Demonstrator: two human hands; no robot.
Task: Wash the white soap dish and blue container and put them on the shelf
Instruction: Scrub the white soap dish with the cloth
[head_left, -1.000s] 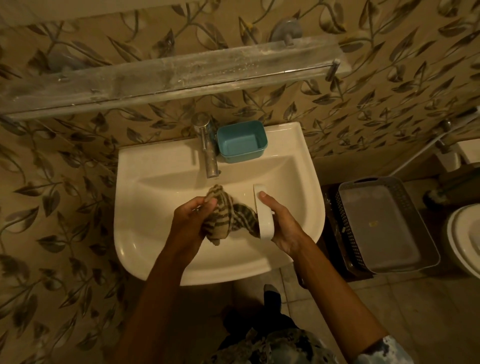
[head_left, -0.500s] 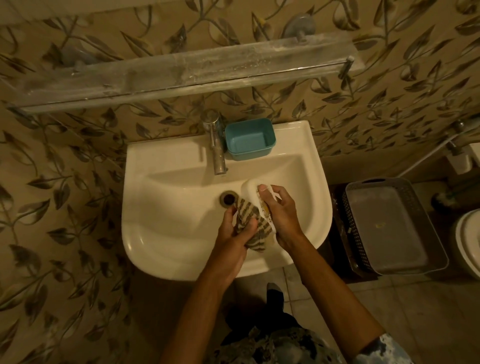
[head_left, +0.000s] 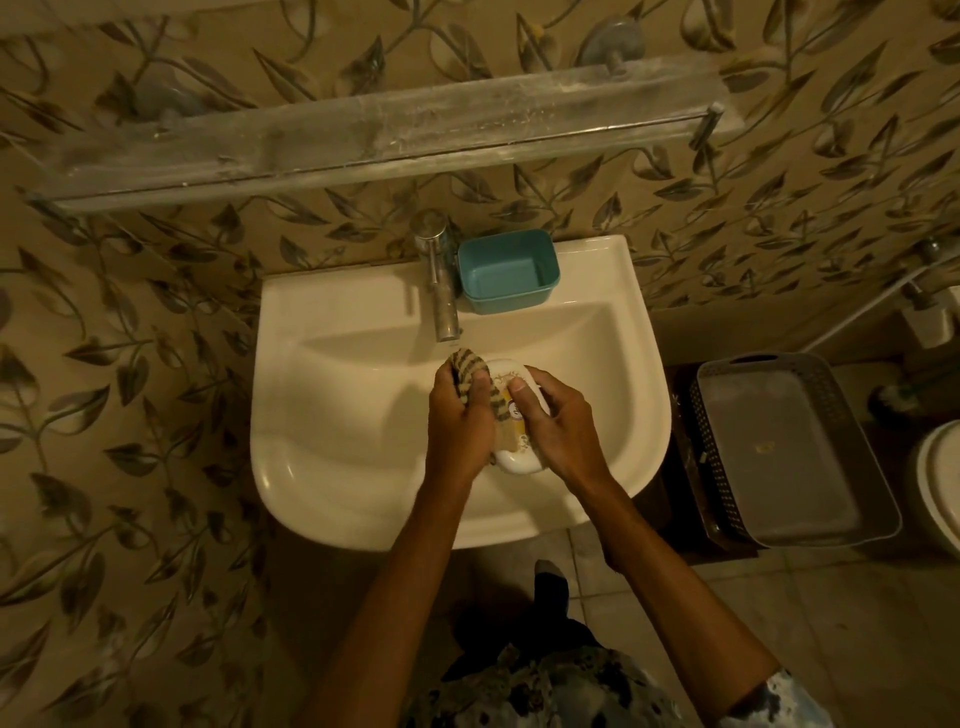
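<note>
Over the basin of the white sink (head_left: 332, 415), a little in front of the tap (head_left: 441, 291), both hands are working on the white soap dish (head_left: 519, 457). The right hand (head_left: 558, 431) is gripping the dish from its right side, its fingers (head_left: 519, 387) clamped around the edge with the thumb pressing on the printed top face, so the dish is being held above the basin rather than resting in it. The left hand (head_left: 460, 421) is closed tightly around a striped cloth (head_left: 470, 371), which is bunching up out of the fist toward the tap and trailing down across the left part of the dish, touching it. The blue container (head_left: 506, 273) is sitting upright on the back ledge of the sink, just to the right of the tap and touching or nearly touching it; its inside is showing no contents. The glass shelf (head_left: 363, 135) is running along the leaf-patterned wall above the sink, with a thin metal rail along its front edge, and nothing is visibly standing on it. To the right of the sink, down on the tiled floor, a grey perforated basket (head_left: 810, 374) is lying beside a dark box, and the rim of a toilet is showing beyond it at the frame's edge.
</note>
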